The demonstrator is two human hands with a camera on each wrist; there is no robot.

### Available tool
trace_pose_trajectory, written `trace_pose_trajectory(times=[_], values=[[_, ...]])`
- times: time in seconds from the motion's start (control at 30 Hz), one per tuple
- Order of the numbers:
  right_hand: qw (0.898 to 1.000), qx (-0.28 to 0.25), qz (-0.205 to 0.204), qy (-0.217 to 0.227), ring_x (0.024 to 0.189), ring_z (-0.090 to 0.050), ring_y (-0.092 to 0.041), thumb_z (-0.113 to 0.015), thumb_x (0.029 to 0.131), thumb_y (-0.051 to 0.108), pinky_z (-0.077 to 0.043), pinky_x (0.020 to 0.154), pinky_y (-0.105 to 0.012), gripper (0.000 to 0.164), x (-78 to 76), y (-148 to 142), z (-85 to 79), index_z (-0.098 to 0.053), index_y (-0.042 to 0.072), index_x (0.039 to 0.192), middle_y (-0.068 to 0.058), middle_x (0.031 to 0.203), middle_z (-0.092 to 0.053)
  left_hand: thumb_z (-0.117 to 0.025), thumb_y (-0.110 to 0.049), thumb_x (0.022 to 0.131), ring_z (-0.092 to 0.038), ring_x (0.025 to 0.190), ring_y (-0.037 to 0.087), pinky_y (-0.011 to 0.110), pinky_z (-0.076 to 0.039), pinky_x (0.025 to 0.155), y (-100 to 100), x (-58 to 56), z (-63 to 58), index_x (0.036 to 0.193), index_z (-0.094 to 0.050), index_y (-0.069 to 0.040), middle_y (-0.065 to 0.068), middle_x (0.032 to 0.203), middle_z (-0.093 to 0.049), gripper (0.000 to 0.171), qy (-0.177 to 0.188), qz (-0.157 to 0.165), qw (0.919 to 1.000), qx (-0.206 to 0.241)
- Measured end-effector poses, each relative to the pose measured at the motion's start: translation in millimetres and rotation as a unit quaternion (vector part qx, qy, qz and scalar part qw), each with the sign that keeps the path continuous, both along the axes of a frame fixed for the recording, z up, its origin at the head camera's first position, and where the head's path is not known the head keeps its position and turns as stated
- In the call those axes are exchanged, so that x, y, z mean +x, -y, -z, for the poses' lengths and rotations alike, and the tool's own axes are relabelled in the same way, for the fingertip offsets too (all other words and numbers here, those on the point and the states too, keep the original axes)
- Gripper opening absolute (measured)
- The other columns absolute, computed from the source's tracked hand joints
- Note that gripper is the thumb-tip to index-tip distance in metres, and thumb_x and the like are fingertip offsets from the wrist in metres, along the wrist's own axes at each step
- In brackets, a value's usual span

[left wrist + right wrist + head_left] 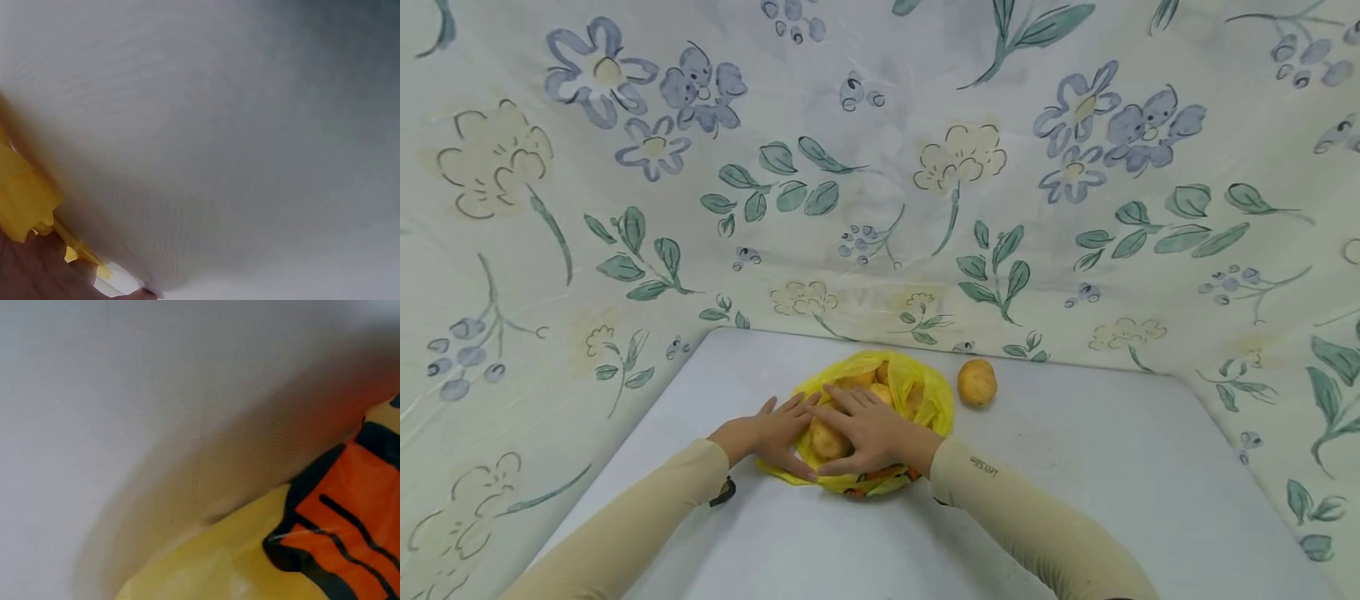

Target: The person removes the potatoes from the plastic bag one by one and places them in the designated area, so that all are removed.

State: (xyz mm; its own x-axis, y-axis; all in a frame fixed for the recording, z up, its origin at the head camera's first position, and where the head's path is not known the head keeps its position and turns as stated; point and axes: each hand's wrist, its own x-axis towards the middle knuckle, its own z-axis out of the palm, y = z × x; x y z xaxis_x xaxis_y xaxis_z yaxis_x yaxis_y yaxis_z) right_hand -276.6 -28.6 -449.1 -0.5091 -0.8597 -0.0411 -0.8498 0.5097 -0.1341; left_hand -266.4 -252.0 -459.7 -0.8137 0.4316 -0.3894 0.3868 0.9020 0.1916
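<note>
A yellow plastic bag lies with its mouth spread on the white table, several potatoes inside it. My left hand rests on the bag's left side, fingers extended toward the potatoes. From the right, my right hand reaches over the bag with its fingers spread across the potatoes and partly hides them. In the left wrist view, the left hand touches the yellow plastic. An orange and black print on the bag fills a corner of the right wrist view; no hand shows there.
One loose potato lies on the white table, to the right of the bag. Behind the table and along its sides hangs a floral-patterned sheet. A small dark object shows at the left cuff.
</note>
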Motion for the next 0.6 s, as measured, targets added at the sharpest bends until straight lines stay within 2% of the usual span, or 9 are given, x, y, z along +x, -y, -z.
trace_pose_trajectory(times=[0.13, 0.33, 0.47, 0.6], values=[[1.000, -0.020, 0.010, 0.022, 0.152, -0.020, -0.029, -0.044, 0.089, 0.076, -0.016, 0.123, -0.050, 0.088, -0.2, 1.3, -3.1, -0.021, 0.028, 0.158, -0.009, 0.165, -0.020, -0.069, -0.077, 0.070, -0.005, 0.153, 0.042, 0.075, -0.005, 0.112, -0.2, -1.4, 0.6, 0.158, -0.021, -0.013, 0.012, 0.167, -0.008, 0.119, -0.006, -0.002, 1.0000, 0.000], [0.999, -0.022, 0.040, 0.023, 0.145, -0.035, -0.023, -0.048, 0.088, 0.075, -0.023, 0.121, -0.045, 0.087, -5.8, 7.5, -4.7, -0.033, 0.020, 0.154, -0.002, 0.155, -0.040, -0.069, -0.075, 0.073, -0.005, 0.153, 0.042, 0.074, -0.005, 0.113, -1.6, -0.6, -4.5, 0.159, -0.019, -0.011, 0.013, 0.167, -0.007, 0.118, -0.006, 0.002, 1.0000, 0.006], [0.999, -0.009, 0.042, 0.026, 0.142, -0.040, -0.020, -0.048, 0.087, 0.076, -0.024, 0.120, -0.045, 0.083, -5.2, 9.3, -2.5, -0.039, 0.025, 0.152, 0.002, 0.152, -0.046, -0.070, -0.073, 0.073, -0.005, 0.152, 0.043, 0.073, -0.005, 0.114, -2.3, 2.7, -5.1, 0.159, -0.018, -0.011, 0.014, 0.167, -0.007, 0.118, 0.002, -0.002, 1.0000, 0.010], [0.999, 0.005, 0.040, 0.021, 0.140, -0.043, -0.019, -0.049, 0.086, 0.076, -0.025, 0.118, -0.046, 0.081, -4.2, 10.5, -0.1, -0.038, 0.030, 0.152, 0.004, 0.151, -0.047, -0.070, -0.073, 0.073, -0.005, 0.153, 0.041, 0.072, -0.005, 0.115, -2.5, 4.7, -6.3, 0.159, -0.018, -0.012, 0.013, 0.167, -0.007, 0.117, 0.003, -0.005, 0.9999, 0.010]])
